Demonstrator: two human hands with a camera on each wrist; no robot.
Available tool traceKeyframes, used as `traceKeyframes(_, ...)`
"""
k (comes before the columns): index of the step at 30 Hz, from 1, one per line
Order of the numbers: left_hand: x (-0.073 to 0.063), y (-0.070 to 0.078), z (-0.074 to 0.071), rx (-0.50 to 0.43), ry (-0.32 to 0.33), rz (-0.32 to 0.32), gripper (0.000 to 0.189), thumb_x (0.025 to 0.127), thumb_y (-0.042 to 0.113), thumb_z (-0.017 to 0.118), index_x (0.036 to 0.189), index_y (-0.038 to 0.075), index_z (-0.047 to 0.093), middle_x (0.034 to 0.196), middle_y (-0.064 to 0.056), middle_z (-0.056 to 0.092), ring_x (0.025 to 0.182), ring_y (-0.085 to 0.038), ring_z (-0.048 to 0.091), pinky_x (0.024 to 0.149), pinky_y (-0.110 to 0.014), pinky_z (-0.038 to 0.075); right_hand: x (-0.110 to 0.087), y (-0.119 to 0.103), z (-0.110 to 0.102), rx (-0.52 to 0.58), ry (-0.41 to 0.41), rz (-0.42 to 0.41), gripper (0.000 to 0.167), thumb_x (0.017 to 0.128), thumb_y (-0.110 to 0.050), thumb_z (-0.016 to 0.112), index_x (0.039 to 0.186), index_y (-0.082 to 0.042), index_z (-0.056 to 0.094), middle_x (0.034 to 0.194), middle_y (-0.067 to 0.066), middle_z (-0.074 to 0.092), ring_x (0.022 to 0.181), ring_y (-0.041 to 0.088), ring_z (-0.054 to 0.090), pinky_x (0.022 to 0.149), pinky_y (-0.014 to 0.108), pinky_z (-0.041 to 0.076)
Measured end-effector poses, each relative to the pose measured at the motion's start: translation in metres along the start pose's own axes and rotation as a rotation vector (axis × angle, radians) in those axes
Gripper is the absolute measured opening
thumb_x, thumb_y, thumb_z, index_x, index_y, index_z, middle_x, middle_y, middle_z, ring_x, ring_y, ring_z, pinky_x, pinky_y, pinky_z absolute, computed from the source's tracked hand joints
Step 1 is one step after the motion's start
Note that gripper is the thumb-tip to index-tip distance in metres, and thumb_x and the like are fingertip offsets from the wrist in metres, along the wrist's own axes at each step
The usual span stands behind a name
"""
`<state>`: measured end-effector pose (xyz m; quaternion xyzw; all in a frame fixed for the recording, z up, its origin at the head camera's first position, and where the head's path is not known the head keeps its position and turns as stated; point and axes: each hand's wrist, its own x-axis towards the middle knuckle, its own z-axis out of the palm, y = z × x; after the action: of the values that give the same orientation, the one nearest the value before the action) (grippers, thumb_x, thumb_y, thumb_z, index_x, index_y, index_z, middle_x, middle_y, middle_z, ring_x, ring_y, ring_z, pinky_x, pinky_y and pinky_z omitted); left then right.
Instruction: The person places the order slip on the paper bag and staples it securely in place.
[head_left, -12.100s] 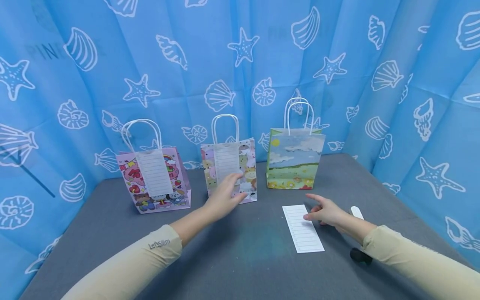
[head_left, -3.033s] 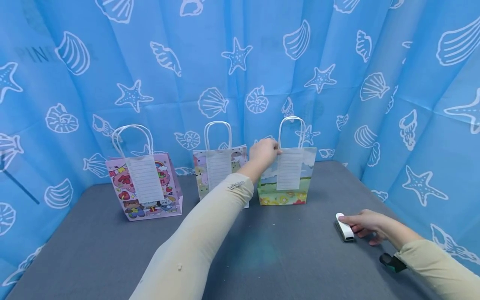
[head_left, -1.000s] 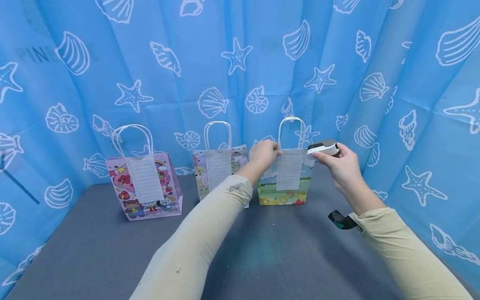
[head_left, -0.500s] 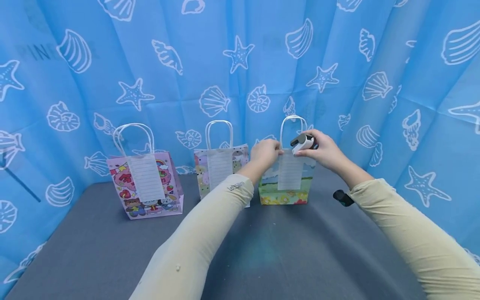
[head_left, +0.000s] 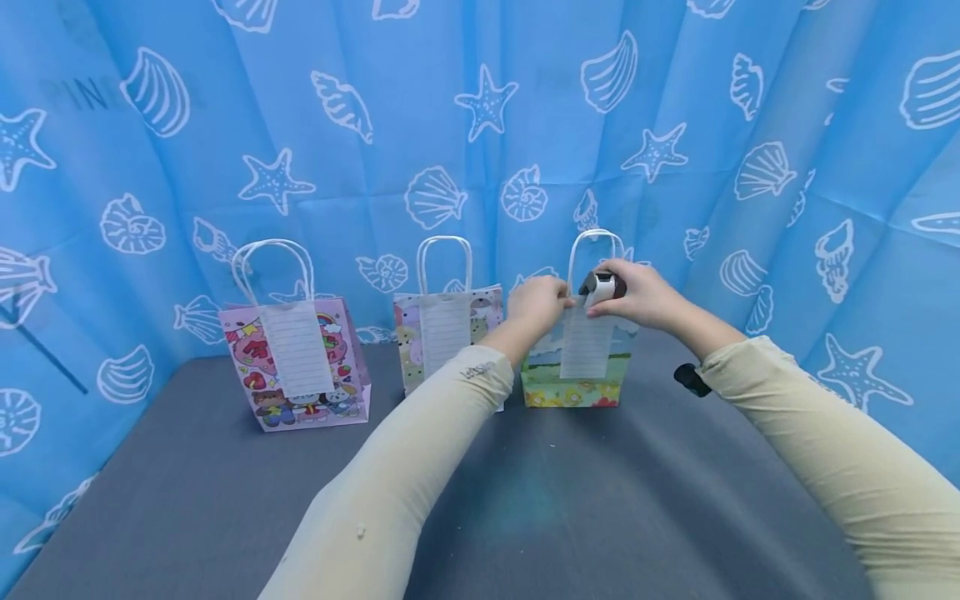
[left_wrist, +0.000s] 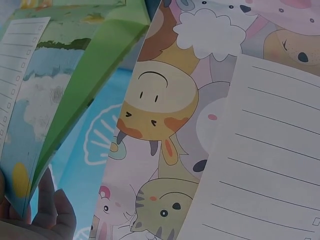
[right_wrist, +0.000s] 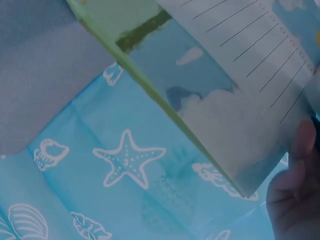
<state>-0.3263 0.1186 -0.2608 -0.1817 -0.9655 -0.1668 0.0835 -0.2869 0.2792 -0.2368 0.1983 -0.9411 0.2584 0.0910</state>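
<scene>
The landscape-print paper bag [head_left: 577,367] stands at the right of the row, with a lined paper slip [head_left: 587,350] against its front. At the bag's top left corner, my left hand [head_left: 537,307] pinches the rim and the slip's upper edge; in the left wrist view its fingers [left_wrist: 47,200] show behind the bag corner. My right hand [head_left: 645,293] grips a white and dark stapler [head_left: 600,287] over the top of the slip. In the right wrist view the right hand [right_wrist: 290,192] is partly visible by the rim, and the stapler's jaws are mostly hidden there.
A pink cartoon bag [head_left: 247,350] and an animal-print bag [head_left: 408,333] stand to the left, each with a lined slip on its front. They share a grey table [head_left: 465,533]. A blue shell-print curtain [head_left: 375,100] hangs close behind.
The slip has gone from the table onto the landscape bag. My right hand has picked up the stapler from the table and carried it left to the slip's top. The left hand keeps its pinch.
</scene>
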Motion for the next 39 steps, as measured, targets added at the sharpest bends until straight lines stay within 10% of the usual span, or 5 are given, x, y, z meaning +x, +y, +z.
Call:
traceKeyframes(24, -0.001, -0.003, 0.002, -0.03, 0.006, 0.023, 0.031, 0.093, 0.04, 0.061, 0.073, 0.018, 0.055, 0.071, 0.006, 0.054, 0.063, -0.009, 0.048, 0.056, -0.023, 0.038, 0.013, 0.004, -0.007, -0.098, -0.205, -0.068, 0.041, 0.087, -0.01, 0.074, 0.116, 0.005, 0.05, 0.106, 0.021, 0.057, 0.084, 0.026, 0.058, 0.069, 0.042, 0.049)
traceKeyframes(39, -0.003, -0.007, 0.004, -0.074, -0.026, 0.02, 0.023, 0.094, 0.039, 0.061, 0.083, 0.02, 0.066, 0.074, 0.007, 0.059, 0.065, -0.009, 0.05, 0.056, -0.023, 0.038, 0.02, 0.007, -0.007, -0.031, -0.258, -0.105, 0.053, 0.087, -0.01, 0.074, 0.128, 0.007, 0.045, 0.09, 0.013, 0.054, 0.054, 0.02, 0.049, 0.05, 0.036, 0.045)
